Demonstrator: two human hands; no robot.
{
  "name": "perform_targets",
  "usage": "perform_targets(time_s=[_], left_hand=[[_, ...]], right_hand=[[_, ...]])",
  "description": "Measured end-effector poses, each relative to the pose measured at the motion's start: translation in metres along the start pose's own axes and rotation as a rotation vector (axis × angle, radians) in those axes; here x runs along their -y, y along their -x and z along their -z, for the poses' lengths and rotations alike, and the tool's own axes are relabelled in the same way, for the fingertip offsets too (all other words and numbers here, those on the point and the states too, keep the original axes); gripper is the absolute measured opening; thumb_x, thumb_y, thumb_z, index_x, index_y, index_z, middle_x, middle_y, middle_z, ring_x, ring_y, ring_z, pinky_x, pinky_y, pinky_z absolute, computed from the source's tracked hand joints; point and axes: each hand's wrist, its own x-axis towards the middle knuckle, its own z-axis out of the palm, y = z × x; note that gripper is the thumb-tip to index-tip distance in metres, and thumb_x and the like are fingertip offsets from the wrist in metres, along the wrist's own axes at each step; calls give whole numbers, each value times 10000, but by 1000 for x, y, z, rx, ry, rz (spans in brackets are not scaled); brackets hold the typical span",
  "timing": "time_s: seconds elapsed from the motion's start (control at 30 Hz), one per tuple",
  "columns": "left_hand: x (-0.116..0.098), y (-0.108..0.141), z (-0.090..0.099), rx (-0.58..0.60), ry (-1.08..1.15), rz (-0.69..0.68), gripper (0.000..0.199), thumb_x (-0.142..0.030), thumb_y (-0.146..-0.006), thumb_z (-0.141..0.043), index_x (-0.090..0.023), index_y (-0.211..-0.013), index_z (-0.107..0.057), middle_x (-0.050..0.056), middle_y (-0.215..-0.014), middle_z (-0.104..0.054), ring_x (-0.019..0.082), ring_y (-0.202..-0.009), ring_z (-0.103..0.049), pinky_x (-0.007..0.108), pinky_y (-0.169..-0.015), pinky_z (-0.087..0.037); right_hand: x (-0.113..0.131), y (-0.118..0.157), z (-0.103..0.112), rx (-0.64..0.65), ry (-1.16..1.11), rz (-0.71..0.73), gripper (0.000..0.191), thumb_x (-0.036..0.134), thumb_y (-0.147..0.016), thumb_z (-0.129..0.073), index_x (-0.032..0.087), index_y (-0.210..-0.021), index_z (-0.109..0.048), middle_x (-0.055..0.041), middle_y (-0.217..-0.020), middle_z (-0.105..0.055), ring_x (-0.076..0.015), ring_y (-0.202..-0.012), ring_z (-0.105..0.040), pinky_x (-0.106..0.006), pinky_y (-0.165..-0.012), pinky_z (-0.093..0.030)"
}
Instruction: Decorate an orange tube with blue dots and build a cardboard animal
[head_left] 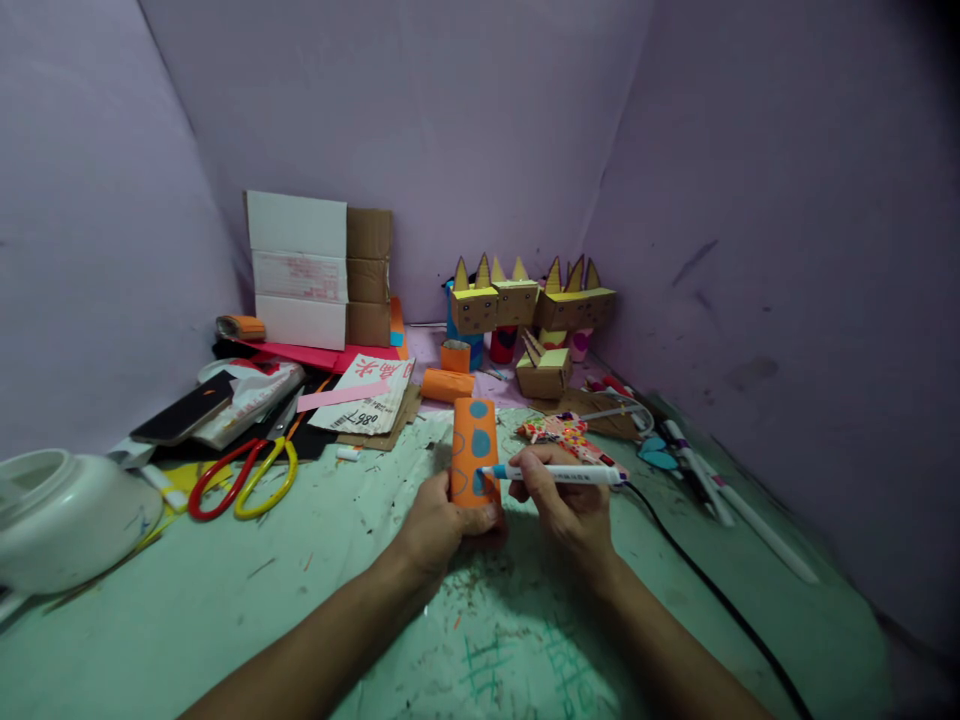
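An orange paper tube (466, 450) stands nearly upright in my left hand (442, 520), whose fingers wrap round its lower end. Blue filled spots run down its right side, and outlined, uncoloured spots show on its left. My right hand (562, 505) is closed on a white marker (574, 474) with a blue tip, held almost level. The tip touches the tube at the lowest blue spot. Just behind the tube lie another orange roll (448, 385) and a short orange tube (455, 356).
Cardboard animal heads (516, 300) with pointed horns stand at the back on coloured tubes; a loose cardboard head (544, 373) sits before them. Red-and-yellow scissors (247, 480), a phone (184, 408) and a white pot (75, 520) are left. Pens (697, 470) and a black cable (712, 590) lie right.
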Motion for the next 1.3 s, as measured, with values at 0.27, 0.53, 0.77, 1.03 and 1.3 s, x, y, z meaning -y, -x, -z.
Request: perform_targets(time_s=[0.27, 0.53, 0.77, 1.03, 1.3], left_hand=[[0, 0, -1, -20, 17, 21, 451, -205, -408, -824, -120, -812, -642, 32, -672, -630, 164, -595, -569, 324, -570, -515], [-3, 2, -2, -31, 11, 33, 464, -198, -397, -814, -118, -816, -633, 21, -659, -626, 155, -589, -562, 316, -567, -514], [-2, 1, -2, -28, 13, 31, 455, -187, -406, -802, -108, -819, -628, 27, -653, -629, 156, -579, -567, 310, -551, -518], [2, -2, 1, -27, -1, 12, 460, -194, -418, -798, -102, -837, -631, 31, -669, -635, 156, -586, -569, 300, -539, -516], [-4, 3, -2, -21, -1, 26, 450, -190, -412, -789, -102, -819, -618, 27, -666, -648, 152, -590, -574, 296, -558, -525]], right_hand=[[-1, -2, 1, -34, 77, 3, 251, 334, -868, -547, 181, -688, -632, 19, -493, -585, -120, -447, -558, -217, -443, -432], [5, -4, 3, -70, 115, 8, 262, 334, -848, -545, 176, -654, -624, 15, -455, -578, -119, -410, -551, -214, -416, -430], [1, -2, 3, -51, 82, 14, 250, 331, -870, -542, 181, -688, -626, 22, -487, -584, -112, -435, -549, -210, -434, -426], [-3, -2, 2, -28, 45, 30, 215, 298, -871, -549, 183, -707, -628, 36, -498, -573, -100, -450, -547, -194, -454, -431], [0, 0, 2, 13, 39, 37, 243, 292, -867, -537, 178, -667, -615, 33, -490, -565, -100, -442, -535, -196, -445, -419]])
